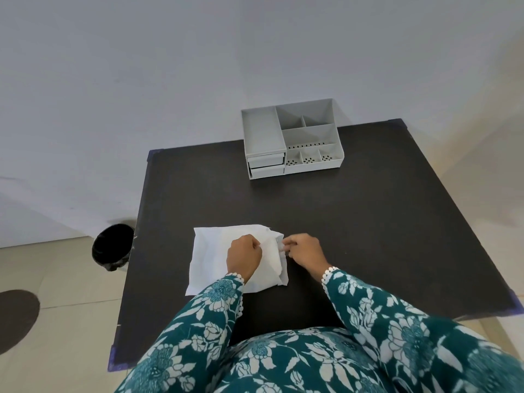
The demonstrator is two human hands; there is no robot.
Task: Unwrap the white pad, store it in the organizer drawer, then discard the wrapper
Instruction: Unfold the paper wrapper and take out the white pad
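A plain pale wall point(141, 80) rises behind the dark square table point(354, 222) at which I stand, and beige floor tiles point(56, 279) show to my left. A small round bin lined with a black bag point(112, 247) stands on the floor just beside the table's left edge.

At the far edge of the table, against the wall, sits the grey plastic organizer point(292, 137). It has open compartments on top and two small drawers point(266, 165) stacked at its front left; both look closed or nearly so.

Near me, on the table, lies the thin white wrapper point(209, 251), opened out flat to the left. The folded white pad point(272, 268) rests on its right part. My left hand point(244, 256) is curled into a loose fist on the pad and pinches a fold near its upper edge. My right hand point(304, 251) is close beside it, its fingertips point(285, 249) pinching the pad's right edge. Whether that edge belongs to pad or wrapper I cannot tell for certain. My sleeves point(368, 302) are teal with white flowers.
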